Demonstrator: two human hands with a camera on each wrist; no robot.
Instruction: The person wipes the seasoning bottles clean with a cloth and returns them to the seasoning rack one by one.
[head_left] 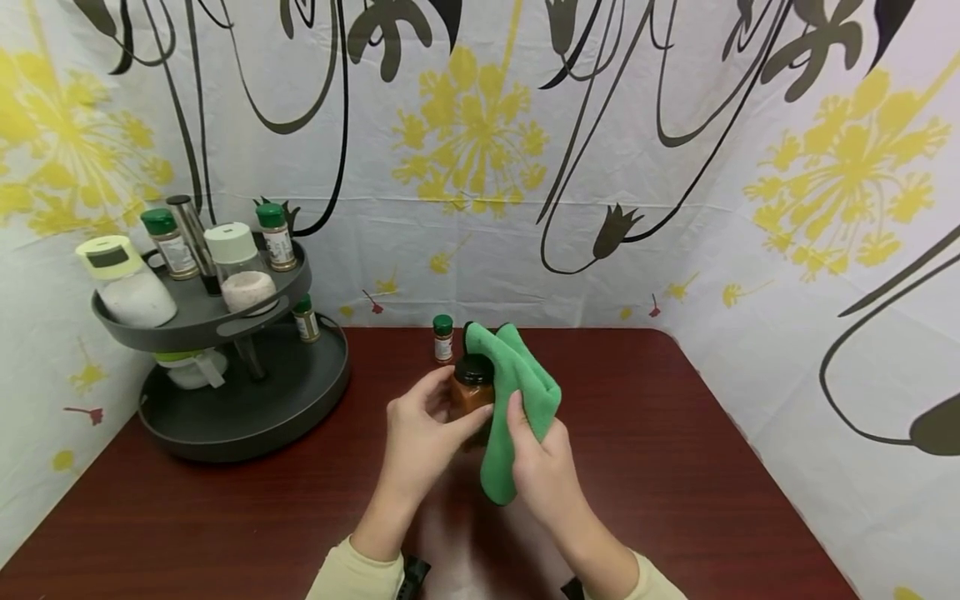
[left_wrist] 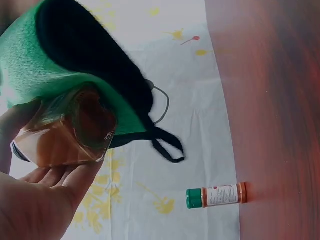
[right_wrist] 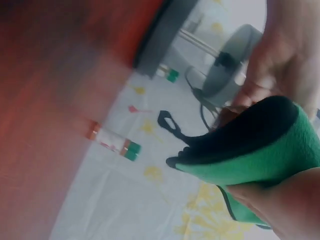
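Observation:
My left hand (head_left: 422, 437) grips a clear spice jar (head_left: 471, 392) with a black lid and reddish-brown contents, held up off the table. In the left wrist view the base of the jar (left_wrist: 70, 132) faces the camera, thumb on one side and fingers on the other. A folded green cloth (head_left: 517, 392) with black edging and a loop lies against the jar's right side. My right hand (head_left: 546, 471) pinches this cloth, thumb on its near face. In the right wrist view the cloth (right_wrist: 280, 155) hides most of the jar.
Behind the hands a small green-capped spice bottle (head_left: 443, 339) stands on the dark red table (head_left: 645, 467). At left is a two-tier grey turntable rack (head_left: 240, 433) bearing several shakers and bottles. A patterned curtain (head_left: 480, 275) hangs behind the table.

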